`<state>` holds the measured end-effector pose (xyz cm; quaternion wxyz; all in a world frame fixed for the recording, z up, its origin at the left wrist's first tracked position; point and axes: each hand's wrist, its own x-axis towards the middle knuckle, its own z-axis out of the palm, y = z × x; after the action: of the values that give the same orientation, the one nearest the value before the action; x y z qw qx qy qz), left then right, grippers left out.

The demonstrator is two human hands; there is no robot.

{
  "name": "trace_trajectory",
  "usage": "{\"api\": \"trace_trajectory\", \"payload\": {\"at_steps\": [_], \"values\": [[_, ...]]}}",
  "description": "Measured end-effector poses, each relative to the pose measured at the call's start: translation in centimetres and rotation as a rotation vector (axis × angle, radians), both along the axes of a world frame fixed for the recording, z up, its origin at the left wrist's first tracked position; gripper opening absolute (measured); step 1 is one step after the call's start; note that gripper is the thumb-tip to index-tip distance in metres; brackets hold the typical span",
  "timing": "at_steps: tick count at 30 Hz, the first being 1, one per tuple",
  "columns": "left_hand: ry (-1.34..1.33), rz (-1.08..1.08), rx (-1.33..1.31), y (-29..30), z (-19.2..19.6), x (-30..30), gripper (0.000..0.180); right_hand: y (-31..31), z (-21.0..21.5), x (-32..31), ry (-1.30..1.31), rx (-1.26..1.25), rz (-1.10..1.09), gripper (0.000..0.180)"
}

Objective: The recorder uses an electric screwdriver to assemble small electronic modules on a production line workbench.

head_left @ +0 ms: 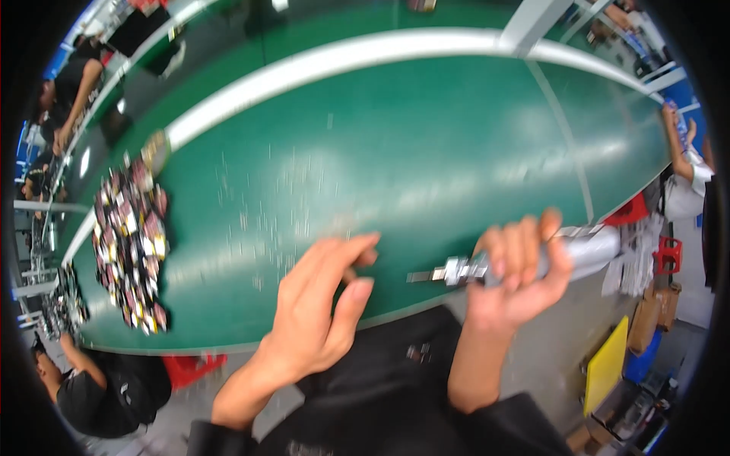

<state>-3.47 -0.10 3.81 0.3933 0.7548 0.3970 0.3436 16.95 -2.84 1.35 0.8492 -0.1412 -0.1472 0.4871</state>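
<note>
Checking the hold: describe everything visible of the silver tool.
The silver tool looks metallic: thick rounded body, narrower front, thin flat tip pointing left. It extends sideways across the near edge of the green table, in the right hand, which is wrapped around its middle. Blur hides finer detail; tip contact is unclear.

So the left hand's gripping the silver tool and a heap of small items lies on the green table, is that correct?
Wrong hand: in the head view, the right hand grips the silver tool. The heap does lie on the green table.
</note>
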Motion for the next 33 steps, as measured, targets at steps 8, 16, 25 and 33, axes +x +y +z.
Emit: {"api": "trace_trajectory", "payload": {"at_steps": [8,16,25,33], "values": [[0.209,-0.113,0.384,15.9,0.4,5.2,0.022,0.7,-0.9,1.3,0.107,-0.056,-0.073,0.009],[0.527,0.164,0.416,30.0,-1.5,14.7,0.036,0.9,-1.5,1.8,0.1,-0.079,0.039,0.009],[0.768,0.068,0.65,33.7,-2.7,16.7,0.027,0.4,-1.4,2.0,0.088,-0.121,0.104,0.011],[0.431,-0.332,0.541,21.6,-0.8,11.6,0.036,0.1,-1.5,2.3,0.101,-0.121,0.118,0.01]]}}
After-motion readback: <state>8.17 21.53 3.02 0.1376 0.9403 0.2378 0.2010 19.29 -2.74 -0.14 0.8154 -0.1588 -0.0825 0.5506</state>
